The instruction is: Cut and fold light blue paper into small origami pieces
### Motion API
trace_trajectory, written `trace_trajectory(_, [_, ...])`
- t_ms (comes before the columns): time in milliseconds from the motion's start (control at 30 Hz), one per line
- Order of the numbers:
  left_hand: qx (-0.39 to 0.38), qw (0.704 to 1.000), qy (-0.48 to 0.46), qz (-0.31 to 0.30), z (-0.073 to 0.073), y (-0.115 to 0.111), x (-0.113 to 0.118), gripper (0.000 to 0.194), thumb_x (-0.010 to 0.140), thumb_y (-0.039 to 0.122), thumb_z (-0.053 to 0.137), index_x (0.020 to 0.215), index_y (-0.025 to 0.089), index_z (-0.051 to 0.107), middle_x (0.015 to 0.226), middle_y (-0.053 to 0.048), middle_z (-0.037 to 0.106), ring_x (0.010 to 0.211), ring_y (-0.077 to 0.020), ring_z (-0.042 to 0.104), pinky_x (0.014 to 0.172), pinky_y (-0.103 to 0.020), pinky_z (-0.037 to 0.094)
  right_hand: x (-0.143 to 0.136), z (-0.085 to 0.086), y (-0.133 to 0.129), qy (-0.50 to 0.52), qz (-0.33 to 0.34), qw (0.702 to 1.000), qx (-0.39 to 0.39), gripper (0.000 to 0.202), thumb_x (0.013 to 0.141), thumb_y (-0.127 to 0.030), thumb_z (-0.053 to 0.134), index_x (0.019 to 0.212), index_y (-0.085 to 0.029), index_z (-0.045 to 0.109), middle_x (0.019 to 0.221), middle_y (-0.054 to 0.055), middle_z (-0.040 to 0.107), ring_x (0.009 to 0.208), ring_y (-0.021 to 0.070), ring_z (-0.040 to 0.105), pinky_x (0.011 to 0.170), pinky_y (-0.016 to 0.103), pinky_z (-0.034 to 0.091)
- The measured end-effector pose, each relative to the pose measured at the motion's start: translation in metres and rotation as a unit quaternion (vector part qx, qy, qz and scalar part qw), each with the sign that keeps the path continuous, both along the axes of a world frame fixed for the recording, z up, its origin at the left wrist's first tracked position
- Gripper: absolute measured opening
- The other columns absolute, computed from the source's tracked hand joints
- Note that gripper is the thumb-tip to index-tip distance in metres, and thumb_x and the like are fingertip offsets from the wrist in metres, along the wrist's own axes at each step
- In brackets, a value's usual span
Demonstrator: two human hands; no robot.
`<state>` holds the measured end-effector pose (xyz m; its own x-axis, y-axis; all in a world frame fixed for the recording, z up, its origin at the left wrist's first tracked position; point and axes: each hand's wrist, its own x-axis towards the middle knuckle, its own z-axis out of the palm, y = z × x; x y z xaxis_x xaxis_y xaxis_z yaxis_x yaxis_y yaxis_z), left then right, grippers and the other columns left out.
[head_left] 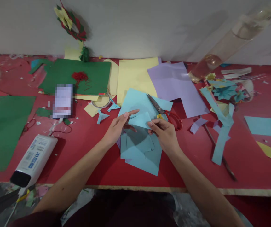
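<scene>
Just above the table, a small piece of light blue paper (pixel 140 120) is held between my two hands. My left hand (pixel 116 127) has the paper's left side between its fingers, with the index finger stretched along the upper edge. The right corner is pinched between thumb and fingers of my right hand (pixel 165 134). Beneath lie larger light blue sheets (pixel 154 164) and several cut pieces, partly covered by my hands. Scissors (pixel 159 108) with red handles rest on the blue paper just beyond my right hand, blades pointing away to the left.
Green sheets (pixel 95 74), yellow paper (pixel 135 72) and purple paper (pixel 173 83) lie along the wall. A phone (pixel 62 101) and white power bank (pixel 35 157) are at left. A roll of tape (pixel 101 101) sits nearer. Blue strips (pixel 222 135), a brown stick (pixel 220 151) and a clear bottle (pixel 232 44) are at right.
</scene>
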<state>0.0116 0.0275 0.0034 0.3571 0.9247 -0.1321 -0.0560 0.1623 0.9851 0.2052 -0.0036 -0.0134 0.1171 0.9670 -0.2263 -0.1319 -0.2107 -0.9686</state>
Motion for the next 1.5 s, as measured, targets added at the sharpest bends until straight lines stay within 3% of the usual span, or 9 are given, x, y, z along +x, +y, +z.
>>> trace_trajectory(100, [-0.031,0.999,-0.027,-0.023,-0.001,0.001,0.002,0.054,0.089,0.061,0.055,0.115,0.017,0.07,0.105,-0.009,0.07,0.084,-0.0183,0.067,0.066,-0.028,0.06,0.0,0.0,0.0,-0.007,0.0,1.0,0.006,0.023,0.073,-0.04,0.081,0.075,-0.019,0.07,0.06,-0.002,0.063,0.053,0.0111,0.06,0.053,0.025,0.053])
trace_trajectory(233, [-0.013,0.999,0.032,-0.011,0.001,0.0,0.002,0.043,0.082,0.058,0.065,0.083,0.016,0.072,0.082,-0.004,0.069,0.071,-0.0139,0.065,0.065,-0.026,0.058,-0.001,0.002,-0.001,-0.018,-0.002,1.0,0.015,0.024,0.071,-0.04,0.082,0.073,-0.019,0.07,0.057,-0.003,0.062,0.051,0.0113,0.06,0.052,0.026,0.053])
trace_trajectory(300, [-0.009,0.999,0.039,0.002,0.002,0.0,0.002,0.039,0.083,0.054,0.066,0.078,0.016,0.071,0.076,-0.002,0.067,0.066,-0.0121,0.064,0.064,-0.024,0.057,-0.001,0.002,-0.001,-0.021,-0.004,1.0,0.018,0.023,0.071,-0.039,0.082,0.074,-0.019,0.071,0.057,-0.003,0.062,0.051,0.0111,0.059,0.051,0.026,0.052])
trace_trajectory(633, [0.055,0.995,0.087,0.008,0.005,-0.002,0.0,0.029,0.089,0.042,0.064,0.101,0.017,0.076,0.079,-0.004,0.075,0.07,-0.0152,0.071,0.064,-0.022,0.056,0.0,-0.003,0.0,-0.007,-0.005,1.0,0.01,0.022,0.069,-0.037,0.084,0.076,-0.02,0.072,0.058,-0.003,0.064,0.052,0.011,0.06,0.052,0.026,0.053])
trace_trajectory(767, [0.188,0.97,0.153,0.011,0.001,-0.005,-0.003,0.03,0.096,0.032,0.056,0.12,0.022,0.07,0.089,-0.004,0.077,0.066,-0.0116,0.069,0.063,-0.02,0.054,-0.002,0.001,0.001,0.012,-0.001,1.0,-0.002,0.024,0.068,-0.038,0.084,0.074,-0.019,0.07,0.056,-0.004,0.063,0.051,0.0101,0.059,0.051,0.024,0.052])
trace_trajectory(933, [0.452,0.877,0.158,0.024,-0.007,-0.001,-0.006,0.039,0.096,0.013,0.05,0.131,0.025,0.062,0.076,0.001,0.071,0.061,-0.0078,0.063,0.061,-0.017,0.05,-0.003,0.008,0.001,0.047,0.028,0.998,-0.04,0.03,0.065,-0.041,0.086,0.07,-0.018,0.068,0.052,-0.004,0.059,0.048,0.0094,0.057,0.048,0.023,0.05])
trace_trajectory(1000, [0.52,0.841,0.144,0.02,-0.008,0.002,-0.008,0.044,0.094,0.007,0.049,0.133,0.026,0.06,0.082,0.0,0.071,0.07,-0.0084,0.065,0.064,-0.017,0.05,-0.002,0.009,0.001,0.064,0.044,0.996,-0.054,0.029,0.065,-0.04,0.086,0.069,-0.018,0.068,0.053,-0.004,0.059,0.048,0.0082,0.056,0.048,0.021,0.049])
trace_trajectory(1067, [0.543,0.828,0.141,0.001,-0.006,0.005,-0.009,0.045,0.093,0.005,0.048,0.131,0.025,0.061,0.086,-0.002,0.071,0.075,-0.0096,0.065,0.065,-0.018,0.051,-0.002,0.008,0.0,0.074,0.055,0.994,-0.062,0.027,0.066,-0.039,0.086,0.07,-0.018,0.068,0.053,-0.005,0.058,0.048,0.0077,0.056,0.047,0.02,0.048])
trace_trajectory(1500, [0.456,0.879,0.096,-0.105,0.004,0.009,-0.016,0.031,0.095,0.014,0.048,0.118,0.019,0.068,0.076,-0.004,0.06,0.066,-0.0132,0.052,0.059,-0.025,0.042,-0.001,0.006,-0.001,0.062,0.081,0.993,-0.054,0.024,0.069,-0.038,0.084,0.071,-0.019,0.07,0.056,-0.004,0.06,0.051,0.0077,0.057,0.048,0.019,0.048])
